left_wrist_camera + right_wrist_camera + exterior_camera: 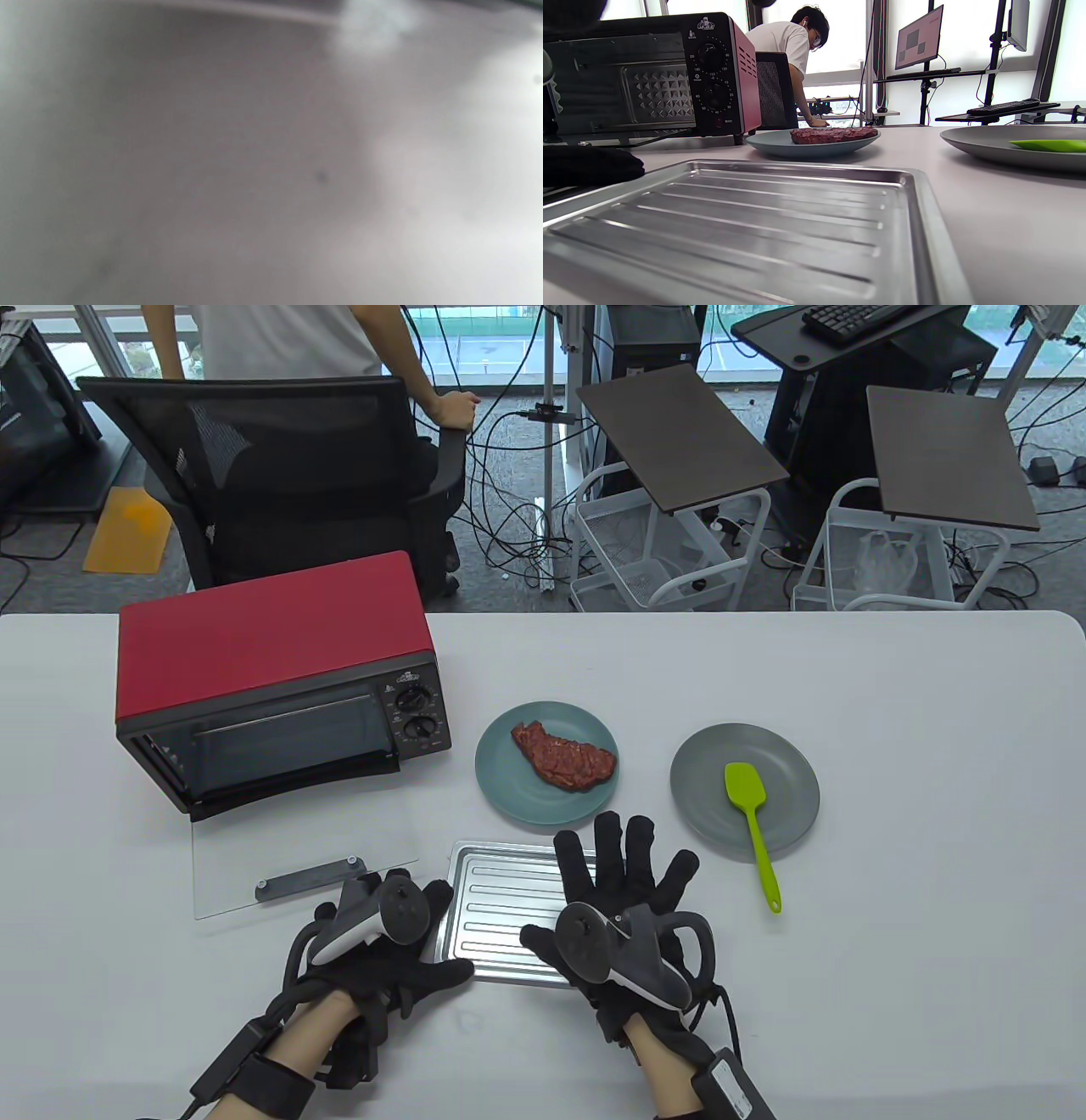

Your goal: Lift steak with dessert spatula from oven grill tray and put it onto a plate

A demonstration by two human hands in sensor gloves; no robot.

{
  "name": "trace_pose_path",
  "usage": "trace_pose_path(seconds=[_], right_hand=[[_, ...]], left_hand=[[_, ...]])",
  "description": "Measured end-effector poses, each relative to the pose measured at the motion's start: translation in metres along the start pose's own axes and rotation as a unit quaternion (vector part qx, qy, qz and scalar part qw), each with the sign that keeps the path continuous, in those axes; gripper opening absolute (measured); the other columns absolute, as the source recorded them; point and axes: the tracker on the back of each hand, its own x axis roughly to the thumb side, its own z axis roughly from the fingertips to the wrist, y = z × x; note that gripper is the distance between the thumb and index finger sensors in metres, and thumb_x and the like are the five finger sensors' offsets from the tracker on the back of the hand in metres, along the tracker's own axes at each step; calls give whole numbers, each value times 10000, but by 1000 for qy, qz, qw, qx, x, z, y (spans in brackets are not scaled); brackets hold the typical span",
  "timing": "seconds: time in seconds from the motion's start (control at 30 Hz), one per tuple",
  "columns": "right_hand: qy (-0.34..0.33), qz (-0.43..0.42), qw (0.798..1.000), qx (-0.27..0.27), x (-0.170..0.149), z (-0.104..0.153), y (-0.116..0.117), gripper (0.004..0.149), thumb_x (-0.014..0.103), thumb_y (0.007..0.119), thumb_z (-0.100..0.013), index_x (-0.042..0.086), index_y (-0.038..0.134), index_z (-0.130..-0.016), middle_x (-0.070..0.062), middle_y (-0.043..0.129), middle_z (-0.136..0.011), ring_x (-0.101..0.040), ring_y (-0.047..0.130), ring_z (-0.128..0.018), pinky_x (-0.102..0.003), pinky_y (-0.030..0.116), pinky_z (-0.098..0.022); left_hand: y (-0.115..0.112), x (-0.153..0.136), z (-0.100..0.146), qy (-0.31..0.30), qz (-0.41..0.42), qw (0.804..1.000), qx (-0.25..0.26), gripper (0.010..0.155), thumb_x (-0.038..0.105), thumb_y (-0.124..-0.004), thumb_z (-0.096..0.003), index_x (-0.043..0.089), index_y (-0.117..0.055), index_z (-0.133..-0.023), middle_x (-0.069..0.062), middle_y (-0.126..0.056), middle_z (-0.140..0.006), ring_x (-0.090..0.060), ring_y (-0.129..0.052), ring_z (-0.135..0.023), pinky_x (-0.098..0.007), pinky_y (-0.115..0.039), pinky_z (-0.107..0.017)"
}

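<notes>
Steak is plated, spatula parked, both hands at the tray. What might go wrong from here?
The spatula handle overhangs the grey plate rim beside the right hand; a sweep might flick it off. The open oven door lies beside the left hand at the tray, so it may get bumped.
</notes>
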Motion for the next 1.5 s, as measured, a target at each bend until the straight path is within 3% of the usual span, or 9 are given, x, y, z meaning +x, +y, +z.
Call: trace_pose_path(seconds=[0.43, 0.7, 0.87, 1.23, 1.5], right_hand=[[13, -21, 1000, -5, -8, 2, 0, 1005, 801, 569, -438, 211, 170, -1147, -223, 3, -1152, -529, -34, -1011, -866, 131, -605], [13, -31, 999, -14, -11, 4, -4, 1006, 802, 569, -438, 211, 170, -1147, -225, 5, -1153, -530, -30, -1012, -867, 133, -605], [18, -36, 999, -16, -14, 5, -5, 1006, 802, 569, -437, 210, 172, -1147, -223, 5, -1154, -530, -25, -1013, -866, 136, -606], [14, -33, 999, -13, -13, 7, -5, 1004, 798, 575, -437, 208, 179, -1148, -226, 38, -1155, -530, -23, -1013, -866, 137, -607], [14, -33, 999, -10, -13, 8, -6, 1002, 795, 578, -438, 208, 182, -1147, -227, 39, -1155, -532, -21, -1012, -866, 138, -607]], left_hand=[[0, 0, 1, 2, 1, 1000, 12, 979, 925, -523, -328, 520, 100, -965, 54, 208, -1079, -361, 191, -1049, -763, -30, -681], [17, -3, 20, -21, 0, 997, 68, 984, 906, -617, -316, 469, -119, -1045, 24, -104, -1190, -395, -137, -1153, -772, -257, -726], [39, -9, 43, -31, 19, 992, 117, 997, 893, -672, -315, 449, -171, -1053, 13, -185, -1197, -384, -301, -1168, -767, -315, -730], [79, -69, 82, 76, -1, 976, 205, 1000, 840, -778, -297, 473, -228, -1048, 51, -234, -1209, -361, -318, -1191, -750, -355, -772], [93, -128, 83, 153, 28, 962, 223, 982, 795, -822, -309, 487, -253, -1048, 53, -256, -1214, -342, -346, -1196, -731, -385, -788]])
